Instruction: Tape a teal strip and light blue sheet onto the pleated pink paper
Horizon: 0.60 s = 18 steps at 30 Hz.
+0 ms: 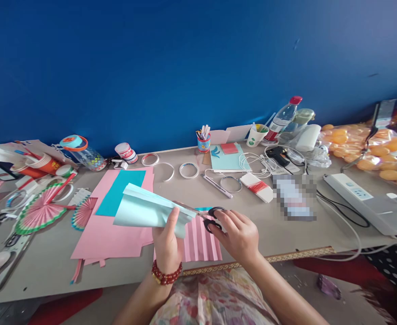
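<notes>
My left hand (168, 243) grips a pale blue folded sheet of paper (140, 210) above the table, thumb on top. My right hand (237, 232) has its fingers in the black handles of a pair of scissors (212, 220). The scissor blades point left and meet the right end of the pale blue sheet. Just beneath lies a pleated pink paper (201, 241). To the left, a teal sheet (117, 198) rests on larger pink sheets (117, 241).
Pink paper fans (41, 210) and a clear bottle (88, 155) are at the left. Tape rolls (189, 170), a pen cup (203, 142), and a red-capped bottle (283, 121) stand behind. A power strip (354, 192) and bagged orange balls (374, 146) are right.
</notes>
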Available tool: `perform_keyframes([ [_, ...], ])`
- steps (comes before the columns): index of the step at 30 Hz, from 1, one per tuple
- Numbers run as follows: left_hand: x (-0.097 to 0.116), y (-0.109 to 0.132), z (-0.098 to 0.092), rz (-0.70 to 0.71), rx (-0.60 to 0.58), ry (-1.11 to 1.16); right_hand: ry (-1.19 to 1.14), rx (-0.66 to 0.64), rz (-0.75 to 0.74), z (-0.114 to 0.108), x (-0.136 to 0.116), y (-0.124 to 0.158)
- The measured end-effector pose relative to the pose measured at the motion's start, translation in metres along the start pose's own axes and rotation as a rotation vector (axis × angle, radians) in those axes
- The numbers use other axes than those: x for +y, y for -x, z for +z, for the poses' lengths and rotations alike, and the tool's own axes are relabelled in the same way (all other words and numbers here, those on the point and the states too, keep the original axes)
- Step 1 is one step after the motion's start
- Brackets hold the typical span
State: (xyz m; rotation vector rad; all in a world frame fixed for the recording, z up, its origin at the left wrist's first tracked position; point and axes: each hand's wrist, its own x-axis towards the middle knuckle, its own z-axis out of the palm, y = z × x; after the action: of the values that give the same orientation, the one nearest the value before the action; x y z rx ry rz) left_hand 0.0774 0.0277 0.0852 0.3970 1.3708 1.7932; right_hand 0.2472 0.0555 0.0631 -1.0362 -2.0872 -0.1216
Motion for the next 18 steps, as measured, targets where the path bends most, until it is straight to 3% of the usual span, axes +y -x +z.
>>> perform_keyframes([
  [18,-0.0013,-0.0006,-0.0028,-0.015,-0.015,-0.018,0.02,-0.019,-0.006,0.0036,0.0018,0.0027],
])
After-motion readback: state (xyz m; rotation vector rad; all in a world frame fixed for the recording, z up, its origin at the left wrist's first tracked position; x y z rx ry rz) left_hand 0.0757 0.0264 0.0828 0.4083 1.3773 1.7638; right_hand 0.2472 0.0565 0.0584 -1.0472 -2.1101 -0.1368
